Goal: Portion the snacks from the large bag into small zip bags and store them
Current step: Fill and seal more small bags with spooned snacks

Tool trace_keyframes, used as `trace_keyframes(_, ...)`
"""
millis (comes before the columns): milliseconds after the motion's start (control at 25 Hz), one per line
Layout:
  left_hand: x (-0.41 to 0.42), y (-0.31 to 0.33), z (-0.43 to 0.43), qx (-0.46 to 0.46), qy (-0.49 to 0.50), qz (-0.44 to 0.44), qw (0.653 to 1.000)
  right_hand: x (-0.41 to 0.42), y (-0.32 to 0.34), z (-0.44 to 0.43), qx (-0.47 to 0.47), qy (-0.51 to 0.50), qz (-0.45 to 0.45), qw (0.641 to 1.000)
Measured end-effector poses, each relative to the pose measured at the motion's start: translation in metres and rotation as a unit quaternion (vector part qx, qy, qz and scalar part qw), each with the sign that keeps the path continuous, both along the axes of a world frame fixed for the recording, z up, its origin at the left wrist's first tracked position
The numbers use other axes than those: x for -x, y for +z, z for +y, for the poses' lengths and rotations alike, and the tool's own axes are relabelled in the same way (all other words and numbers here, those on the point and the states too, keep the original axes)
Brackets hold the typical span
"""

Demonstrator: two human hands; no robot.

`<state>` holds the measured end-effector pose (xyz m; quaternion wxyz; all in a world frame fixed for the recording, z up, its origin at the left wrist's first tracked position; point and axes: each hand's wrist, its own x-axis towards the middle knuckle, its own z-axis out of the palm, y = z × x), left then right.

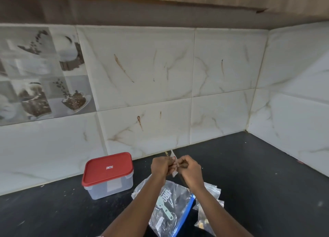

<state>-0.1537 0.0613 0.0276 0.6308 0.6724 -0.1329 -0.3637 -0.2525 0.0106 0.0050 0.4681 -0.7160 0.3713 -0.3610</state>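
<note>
1. Currently, the small zip bag is held upright in the air between both hands, above the far end of the large bag and clear of the counter. Only its top corner and lower edge show past the fingers; its contents cannot be seen.
2. The left hand pinches the bag's left side with curled fingers. The right hand pinches the right side in the same manner. The two hands are nearly touching.
3. The large bag lies flat on the counter directly below the forearms, with a blue zip strip along its right edge. It appears mostly emptied.
4. Just right of the large bag lie further small bags, at least one holding pale snack pieces.
5. The container, with its red lid on, stands to the left, apart from the large bag and near the tiled wall.
6. Step in hand, as judged: working the zip strip of one small bag. The grip hides whether the strip is being pressed closed or pulled open.
7. Next move, if sealing: run the pinch along the full strip, then set the bag with the others. The red lid must come off before anything can be stored.
</note>
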Motion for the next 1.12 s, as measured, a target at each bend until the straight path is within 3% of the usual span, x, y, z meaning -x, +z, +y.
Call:
trace_keyframes(120,0.007,0.005,0.022,0.009,-0.046,-0.032,0.998,0.013,0.017,0.016,-0.1,0.016,-0.065,0.993)
trace_keyframes(320,0.018,0.026,0.054,-0.032,-0.119,-0.14,0.983,0.028,0.036,0.031,-0.147,0.04,-0.012,0.988)
trace_keyframes(520,0.026,0.032,0.067,-0.102,-0.173,-0.322,0.925,0.029,0.047,0.055,-0.025,-0.002,0.101,0.995)
trace_keyframes(680,0.02,0.033,0.073,-0.145,-0.15,-0.393,0.896,0.037,0.044,0.059,0.024,-0.046,0.101,0.994)
trace_keyframes(880,0.022,0.027,0.079,-0.114,-0.144,-0.475,0.861,0.038,0.036,0.067,0.192,0.027,0.211,0.958)
trace_keyframes(1000,0.02,0.017,0.084,-0.063,-0.192,-0.497,0.844,0.034,0.036,0.069,0.173,0.025,0.198,0.964)
trace_keyframes(1120,0.019,0.01,0.095,-0.052,-0.278,-0.511,0.812,0.038,0.039,0.072,0.073,0.029,0.135,0.988)
